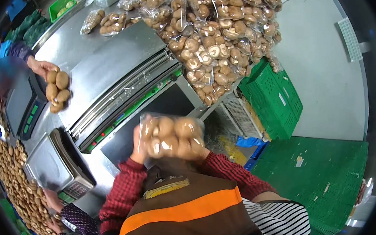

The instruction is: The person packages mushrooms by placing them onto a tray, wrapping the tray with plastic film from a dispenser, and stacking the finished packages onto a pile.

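Observation:
A transparent plastic bag of brown mushrooms (170, 136) is held up in front of my apron, slightly blurred. My left hand (139, 148) grips its left side, with most of the fingers hidden by the bag. On the opposite side my right hand (203, 153) holds it, also mostly covered. Beneath the bag lies the dark bed of a wrapping machine (128, 139), whose long metal bar (120, 96) runs diagonally behind it.
Bagged mushrooms (222, 35) form a large heap at the back, beside green crates (272, 100). Across the steel table (104, 49), a co-worker's hand (42, 66) holds mushrooms near a scale (27, 105). Another scale (52, 161) and loose mushrooms (17, 178) lie left, near another person's hand (53, 199).

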`<state>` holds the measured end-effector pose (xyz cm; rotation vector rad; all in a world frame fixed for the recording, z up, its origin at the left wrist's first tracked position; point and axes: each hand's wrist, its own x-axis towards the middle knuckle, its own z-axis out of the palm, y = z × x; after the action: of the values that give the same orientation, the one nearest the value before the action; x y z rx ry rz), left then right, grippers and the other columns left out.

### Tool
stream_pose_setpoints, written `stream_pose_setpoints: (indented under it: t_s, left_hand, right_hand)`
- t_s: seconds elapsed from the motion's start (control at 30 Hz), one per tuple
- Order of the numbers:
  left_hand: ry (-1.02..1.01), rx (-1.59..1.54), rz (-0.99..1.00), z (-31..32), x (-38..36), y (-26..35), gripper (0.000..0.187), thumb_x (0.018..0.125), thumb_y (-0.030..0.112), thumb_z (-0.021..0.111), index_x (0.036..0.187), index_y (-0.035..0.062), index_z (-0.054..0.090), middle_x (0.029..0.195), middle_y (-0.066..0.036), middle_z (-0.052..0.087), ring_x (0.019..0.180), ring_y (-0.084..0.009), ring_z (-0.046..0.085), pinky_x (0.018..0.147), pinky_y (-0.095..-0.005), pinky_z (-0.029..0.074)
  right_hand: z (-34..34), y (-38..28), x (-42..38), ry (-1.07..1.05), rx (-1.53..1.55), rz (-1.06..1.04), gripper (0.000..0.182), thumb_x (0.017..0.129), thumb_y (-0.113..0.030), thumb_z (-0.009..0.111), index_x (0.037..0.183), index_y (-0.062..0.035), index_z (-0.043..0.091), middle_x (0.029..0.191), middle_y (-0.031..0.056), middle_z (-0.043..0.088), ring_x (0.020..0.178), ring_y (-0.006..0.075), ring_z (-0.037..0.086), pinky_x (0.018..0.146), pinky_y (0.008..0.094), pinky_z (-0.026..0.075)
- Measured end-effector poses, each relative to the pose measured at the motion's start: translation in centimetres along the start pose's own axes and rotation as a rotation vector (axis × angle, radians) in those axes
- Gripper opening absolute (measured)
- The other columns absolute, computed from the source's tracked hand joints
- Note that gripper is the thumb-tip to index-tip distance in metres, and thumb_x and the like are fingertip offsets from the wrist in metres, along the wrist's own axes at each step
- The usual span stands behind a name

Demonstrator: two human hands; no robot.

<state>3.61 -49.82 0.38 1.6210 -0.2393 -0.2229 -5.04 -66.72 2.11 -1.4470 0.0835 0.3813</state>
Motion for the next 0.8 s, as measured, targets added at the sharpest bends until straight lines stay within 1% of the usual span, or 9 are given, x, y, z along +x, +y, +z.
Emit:
stream_pose_setpoints:
  t_s: [0.1,0.2,0.27,0.37,0.43,0.47,0.6,0.7,0.8]
  left_hand:
    - [-0.222,-0.345,0.082,-1.0,-3.5,1.9,0.049,0.09,0.052,0.059,0.089,0.0034,0.062,0.074,-0.003,0.054,0.069,-0.0174,0.053,0.067,-0.0325,0.046]
    - [-0.345,-0.589,-0.132,-3.0,-4.8,6.1,0.073,0.086,0.066,0.056,0.119,0.0013,0.054,0.109,-0.013,0.055,0.097,-0.0247,0.056,0.089,-0.0374,0.046]
    - [-0.537,-0.931,-0.474,-4.8,-6.5,8.6,0.086,0.087,0.067,0.053,0.139,0.0002,0.039,0.137,-0.018,0.044,0.12,-0.0287,0.051,0.099,-0.0395,0.045]
    - [-0.686,-1.109,-0.831,-6.6,-7.3,5.1,0.096,0.088,0.07,0.048,0.151,0.0001,0.025,0.151,-0.02,0.034,0.133,-0.0321,0.044,0.104,-0.0416,0.043]
    - [-0.459,-1.048,-1.007,-6.3,-5.1,9.2,0.099,0.087,0.075,0.041,0.15,-0.0004,0.025,0.15,-0.019,0.036,0.135,-0.0323,0.043,0.105,-0.0441,0.043]
    - [-0.535,-1.379,-0.785,-6.4,-3.3,9.4,0.083,0.095,0.068,0.033,0.146,0.0021,0.034,0.143,-0.015,0.046,0.128,-0.0281,0.05,0.106,-0.0391,0.043]
    - [0.081,-1.39,-0.437,-6.0,2.6,10.1,0.058,0.102,0.051,0.038,0.138,0.0066,0.044,0.133,-0.016,0.052,0.121,-0.0297,0.052,0.104,-0.0454,0.043]
    - [0.404,-0.756,-0.203,-8.4,4.3,9.5,0.048,0.104,0.04,0.041,0.127,-0.0012,0.051,0.124,-0.017,0.059,0.112,-0.0271,0.058,0.097,-0.0421,0.045]
    - [0.669,-0.377,-0.141,-11.4,4.6,9.1,0.029,0.1,0.014,0.051,0.125,-0.0016,0.053,0.113,-0.012,0.062,0.105,-0.0215,0.059,0.09,-0.0321,0.047]
  right_hand:
    - [5.0,-8.0,-1.1,-0.162,-0.402,0.283,0.018,0.094,-0.023,0.056,0.08,-0.0126,0.063,0.08,-0.0019,0.06,0.076,0.0089,0.055,0.062,0.0317,0.042]
    - [0.6,-4.9,-0.5,-0.44,0.24,0.197,0.02,0.095,-0.014,0.054,0.114,-0.0066,0.058,0.11,0.0065,0.061,0.103,0.0209,0.058,0.089,0.0383,0.045]
    - [-1.9,-3.3,-0.8,-0.045,0.465,0.314,0.032,0.099,-0.022,0.053,0.124,-0.0021,0.057,0.125,0.0128,0.058,0.119,0.0257,0.055,0.1,0.0397,0.045]
    - [-2.3,-11.5,0.5,-0.205,-0.09,-0.096,0.042,0.095,-0.025,0.062,0.13,-0.003,0.054,0.129,0.0089,0.054,0.118,0.021,0.054,0.101,0.0348,0.042]
    - [-1.0,-13.6,3.1,-0.428,-0.365,-0.228,0.052,0.086,-0.017,0.073,0.132,-0.0022,0.053,0.134,0.0095,0.051,0.125,0.0206,0.05,0.103,0.0356,0.042]
    - [-0.4,-12.4,5.0,-0.361,-0.003,-0.124,0.047,0.088,-0.016,0.072,0.129,-0.0015,0.056,0.13,0.0085,0.055,0.122,0.018,0.053,0.102,0.033,0.043]
    - [-2.2,-12.4,19.6,-0.006,0.343,0.053,0.03,0.091,-0.016,0.068,0.118,-0.0037,0.062,0.103,0.0026,0.066,0.102,0.0144,0.062,0.09,0.0295,0.051]
    - [-4.4,-16.9,32.6,0.184,0.336,-0.103,0.025,0.092,-0.023,0.068,0.108,-0.0037,0.064,0.096,0.0037,0.066,0.082,0.0123,0.064,0.069,0.0286,0.054]
    - [-7.4,-20.6,44.2,0.223,0.201,-0.137,0.039,0.093,-0.035,0.066,0.106,0.0019,0.064,0.095,0.0056,0.066,0.085,0.0142,0.063,0.072,0.0318,0.054]
